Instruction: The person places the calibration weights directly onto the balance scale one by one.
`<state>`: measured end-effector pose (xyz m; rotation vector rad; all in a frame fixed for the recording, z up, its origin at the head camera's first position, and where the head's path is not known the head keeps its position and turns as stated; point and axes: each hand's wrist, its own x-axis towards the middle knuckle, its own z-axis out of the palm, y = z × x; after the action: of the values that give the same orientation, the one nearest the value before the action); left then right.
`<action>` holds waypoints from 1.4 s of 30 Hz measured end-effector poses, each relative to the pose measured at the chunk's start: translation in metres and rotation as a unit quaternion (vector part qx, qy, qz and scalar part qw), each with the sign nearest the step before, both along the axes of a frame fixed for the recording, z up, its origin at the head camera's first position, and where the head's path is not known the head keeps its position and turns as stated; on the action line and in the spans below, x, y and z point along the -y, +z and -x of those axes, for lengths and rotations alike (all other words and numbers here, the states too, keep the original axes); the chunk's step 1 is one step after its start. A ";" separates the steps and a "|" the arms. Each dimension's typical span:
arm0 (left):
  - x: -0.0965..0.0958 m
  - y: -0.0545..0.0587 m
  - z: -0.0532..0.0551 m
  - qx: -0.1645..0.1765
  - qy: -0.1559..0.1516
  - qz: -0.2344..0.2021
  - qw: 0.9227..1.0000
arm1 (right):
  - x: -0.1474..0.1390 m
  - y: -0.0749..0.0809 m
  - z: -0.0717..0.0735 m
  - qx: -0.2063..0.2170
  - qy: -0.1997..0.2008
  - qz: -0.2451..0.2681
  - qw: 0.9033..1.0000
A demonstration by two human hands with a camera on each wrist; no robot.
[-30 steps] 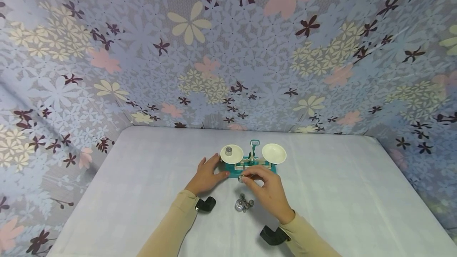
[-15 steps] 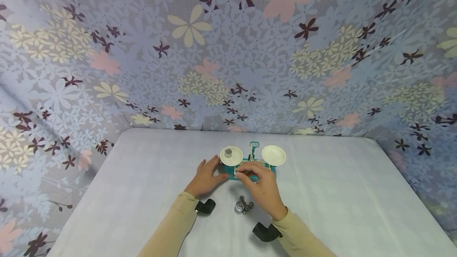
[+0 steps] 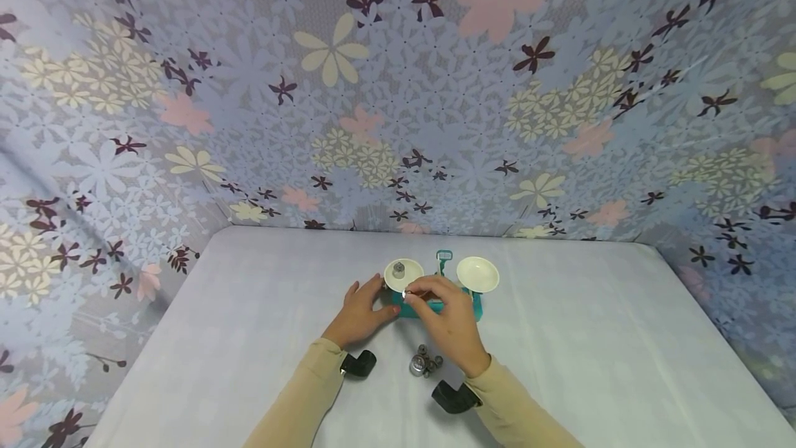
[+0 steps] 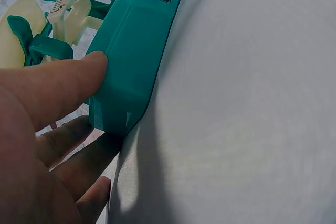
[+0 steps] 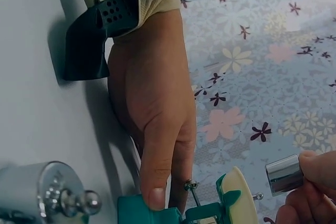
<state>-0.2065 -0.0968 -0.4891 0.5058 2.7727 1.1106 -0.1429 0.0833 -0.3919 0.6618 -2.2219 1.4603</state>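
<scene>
The fingertips of my right hand pinch a small shiny metal weight by its top, just in front of the left pan. My left hand holds the left end of the teal base of a balance scale, its thumb on the base and its fingers around the end. One knobbed weight stands in the left pan. The right pan has nothing in it. Part of the beam is hidden behind my right hand.
Several metal weights are clustered on the white tablecloth in front of the scale, between my forearms. A black camera mount sticks out from the right wrist, another mount from the left. Flowered fabric stands behind the table.
My right hand has carried the weight leftward and away from me, from in front of the base to near the left pan. The left hand has stayed at the base.
</scene>
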 end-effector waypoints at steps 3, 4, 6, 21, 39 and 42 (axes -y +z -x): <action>0.000 0.000 0.000 -0.004 0.000 -0.001 1.000 | 0.001 -0.006 0.006 -0.001 -0.004 -0.002 1.000; -0.001 0.000 0.000 -0.006 0.000 -0.001 1.000 | 0.001 -0.010 0.008 -0.003 -0.007 -0.001 1.000; -0.001 0.001 -0.001 -0.010 -0.001 -0.003 1.000 | 0.001 -0.019 0.015 -0.006 -0.013 -0.002 1.000; -0.001 0.002 -0.002 -0.017 -0.004 -0.005 1.000 | 0.004 -0.035 0.033 -0.024 -0.044 -0.024 0.998; -0.001 0.004 -0.002 0.001 -0.004 -0.007 1.000 | 0.011 -0.040 0.043 -0.006 -0.074 -0.050 0.996; -0.001 0.005 -0.002 -0.002 -0.006 -0.009 1.000 | 0.011 -0.041 0.044 -0.011 -0.075 -0.057 0.995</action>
<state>-0.2042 -0.0958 -0.4840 0.5255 2.7617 1.1329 -0.1873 0.0723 -0.4328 0.5295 -2.2966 1.2561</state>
